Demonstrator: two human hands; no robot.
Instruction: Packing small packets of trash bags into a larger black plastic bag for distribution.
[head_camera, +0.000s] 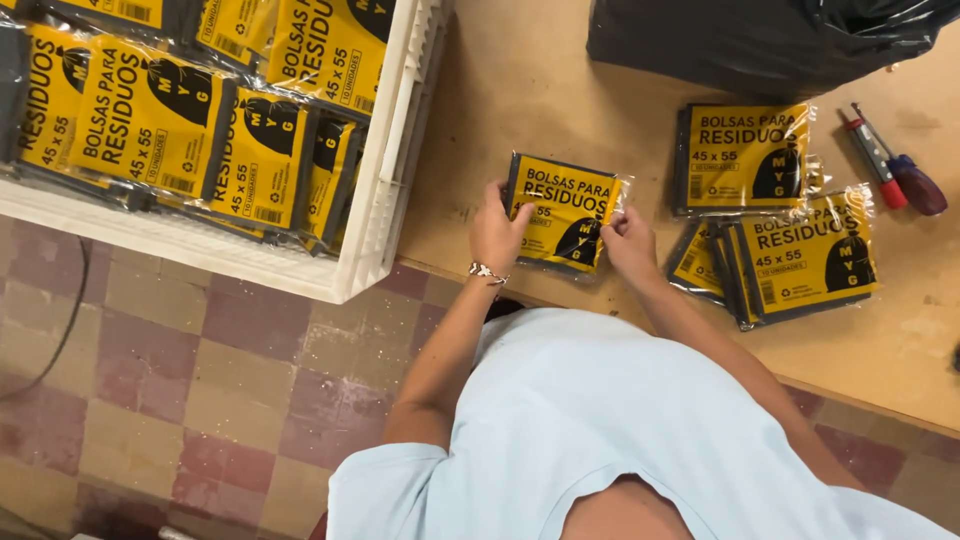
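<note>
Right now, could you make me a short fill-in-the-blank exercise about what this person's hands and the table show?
1. Both hands, left hand and right hand, hold one yellow-and-black ____.
2. The white crate beside the table is filled with more ____.
3. A screwdriver with a red and ____ handle lies on the wooden table.
4. The left wrist wears a ____.

Missing words: packet; packets; blue; bracelet

bare tabletop (540, 110) free | crate (395, 150) left | packets (790, 255) right (stacked)
</note>
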